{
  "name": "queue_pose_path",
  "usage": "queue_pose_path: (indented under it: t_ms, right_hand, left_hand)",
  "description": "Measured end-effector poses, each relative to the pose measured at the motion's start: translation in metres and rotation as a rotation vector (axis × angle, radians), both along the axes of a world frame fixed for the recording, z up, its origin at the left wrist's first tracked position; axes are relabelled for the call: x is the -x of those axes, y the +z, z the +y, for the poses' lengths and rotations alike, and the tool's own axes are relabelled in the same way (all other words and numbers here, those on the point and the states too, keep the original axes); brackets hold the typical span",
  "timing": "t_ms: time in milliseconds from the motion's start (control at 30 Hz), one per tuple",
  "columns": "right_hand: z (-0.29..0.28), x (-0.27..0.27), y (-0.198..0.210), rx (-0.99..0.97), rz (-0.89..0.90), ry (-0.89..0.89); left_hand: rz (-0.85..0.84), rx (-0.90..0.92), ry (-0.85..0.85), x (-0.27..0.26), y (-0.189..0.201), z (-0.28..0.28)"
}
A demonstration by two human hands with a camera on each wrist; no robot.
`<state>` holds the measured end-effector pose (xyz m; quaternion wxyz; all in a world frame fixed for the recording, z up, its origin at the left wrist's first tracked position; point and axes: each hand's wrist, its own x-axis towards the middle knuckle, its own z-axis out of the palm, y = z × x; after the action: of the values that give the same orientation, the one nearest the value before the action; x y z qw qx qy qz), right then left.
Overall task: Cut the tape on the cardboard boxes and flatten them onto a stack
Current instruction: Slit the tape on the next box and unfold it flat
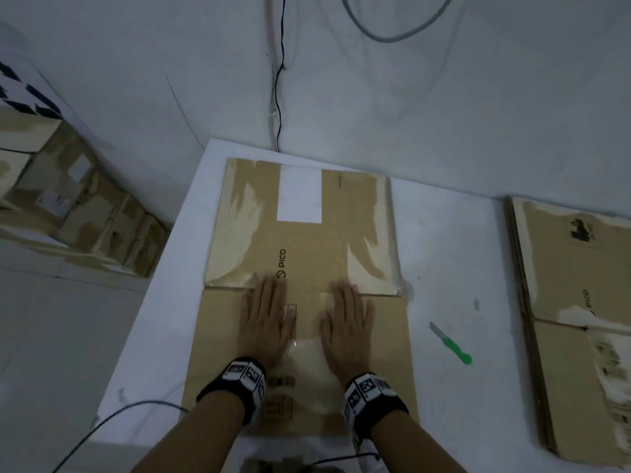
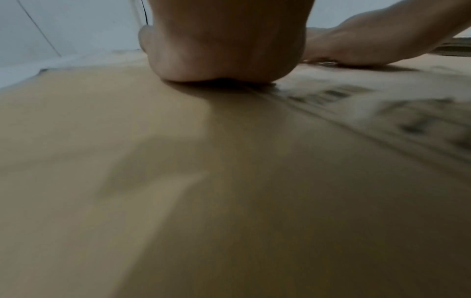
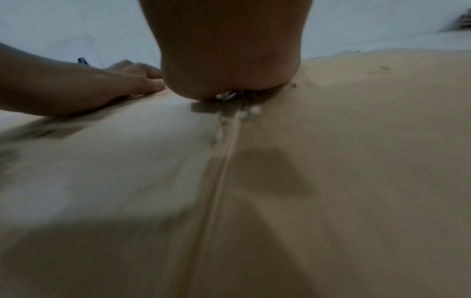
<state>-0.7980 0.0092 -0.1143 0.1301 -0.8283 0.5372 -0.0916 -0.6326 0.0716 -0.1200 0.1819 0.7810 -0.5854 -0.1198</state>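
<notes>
On the white table (image 1: 444, 254) a flat box (image 1: 300, 254) lies with its long side running away from the person. It says "PICO" and has a white label (image 1: 299, 193). The left hand (image 1: 264, 322) and right hand (image 1: 346, 324) press it with straight fingers, holding nothing. A flat stack (image 1: 573, 319) and a green knife (image 1: 451, 343) lie to the right.
</notes>
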Motion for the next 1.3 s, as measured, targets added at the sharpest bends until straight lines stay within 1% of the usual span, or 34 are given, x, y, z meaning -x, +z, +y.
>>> queue_pose_path:
  t_ms: [67,200,233,333,433,500,567,700,800,900,967,1067,1167,1233,1300]
  right_hand:
    - [-0.031,-0.012,0.0,-0.01,-0.007,0.021]
    - [-0.092,-0.038,-0.004,-0.023,-0.077,0.037]
    - [-0.117,-0.05,-0.009,-0.03,-0.073,0.038]
    - [-0.161,-0.07,-0.011,0.007,-0.054,0.044]
    - [-0.207,-0.091,-0.014,0.031,-0.027,0.043]
    - [-0.228,-0.101,-0.015,0.027,-0.005,0.04]
    - [-0.239,-0.105,-0.017,0.033,0.023,0.031]
    - [-0.239,-0.108,-0.021,0.037,0.024,0.01]
    - [-0.243,-0.105,-0.013,-0.039,0.012,0.042]
    - [-0.24,-0.086,-0.006,-0.137,-0.026,0.11]
    - [-0.222,-0.063,-0.006,-0.14,-0.04,0.074]
    - [-0.181,-0.022,-0.005,-0.07,-0.005,-0.029]
    - [-0.142,0.012,-0.003,-0.037,0.043,-0.134]
    - [-0.123,0.023,-0.004,-0.035,0.08,-0.161]
    - [-0.113,0.025,-0.007,-0.039,0.1,-0.174]
  left_hand:
    - [-0.003,-0.022,-0.02,-0.015,0.0,-0.029]
    - [-0.024,-0.073,-0.037,-0.043,0.0,-0.086]
    - [-0.021,-0.095,-0.049,-0.054,-0.003,-0.109]
    - [-0.015,-0.079,-0.074,-0.072,-0.005,-0.153]
    - [-0.012,-0.058,-0.057,-0.091,-0.007,-0.2]
    - [-0.023,-0.059,-0.051,-0.1,-0.007,-0.22]
    - [-0.04,-0.055,-0.049,-0.104,-0.008,-0.229]
    - [-0.056,-0.068,-0.051,-0.104,-0.012,-0.229]
    - [-0.053,-0.085,-0.054,-0.107,-0.01,-0.231]
    - [-0.02,-0.093,-0.047,-0.107,-0.008,-0.221]
    - [0.006,-0.095,0.003,-0.104,-0.007,-0.199]
    - [0.009,-0.114,0.083,-0.096,-0.002,-0.152]
    - [-0.005,-0.172,0.218,-0.085,0.002,-0.102]
    - [-0.031,-0.207,0.309,-0.078,0.003,-0.074]
    - [-0.055,-0.234,0.33,-0.073,0.002,-0.059]
